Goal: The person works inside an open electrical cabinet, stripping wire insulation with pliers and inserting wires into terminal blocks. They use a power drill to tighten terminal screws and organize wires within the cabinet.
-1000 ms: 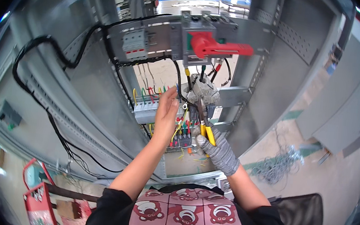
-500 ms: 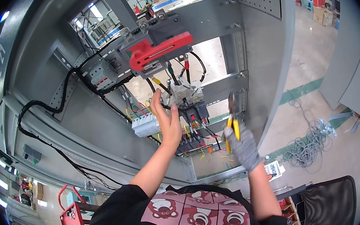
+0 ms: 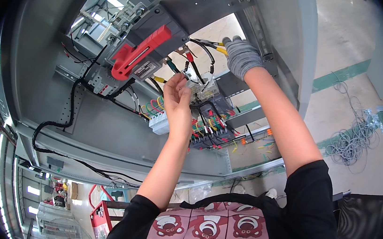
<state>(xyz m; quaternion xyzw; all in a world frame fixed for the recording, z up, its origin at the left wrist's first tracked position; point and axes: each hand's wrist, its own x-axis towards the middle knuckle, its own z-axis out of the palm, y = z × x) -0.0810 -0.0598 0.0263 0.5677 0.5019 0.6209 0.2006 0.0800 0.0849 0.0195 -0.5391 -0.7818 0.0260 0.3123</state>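
Note:
My right hand (image 3: 243, 57), in a grey knit glove, grips yellow-handled pliers (image 3: 221, 50). Their dark jaws point left, by a black cable under the switch unit with the red handle (image 3: 140, 52). My bare left hand (image 3: 178, 100) is raised with its fingers curled and the thumb close beside them. It is beside the cable with a yellow sleeve (image 3: 159, 79) and the clear-covered terminal block (image 3: 208, 92); whatever lies between its fingertips is hidden. Green-sleeved (image 3: 172, 65) and red-sleeved (image 3: 189, 58) cables hang above it.
Grey metal cabinet walls (image 3: 298, 51) surround the work. Below the hands are a white terminal unit (image 3: 159, 123) and a wired row of contacts (image 3: 211, 133). A black cable bundle (image 3: 41, 130) runs along the left. A grey wire coil (image 3: 352, 142) lies on the floor, near a black mesh chair (image 3: 363, 229).
My right hand has moved up and inward with the pliers, whose jaws now point left instead of up. My left fingers have curled near the cables. The view has shifted closer to the cabinet.

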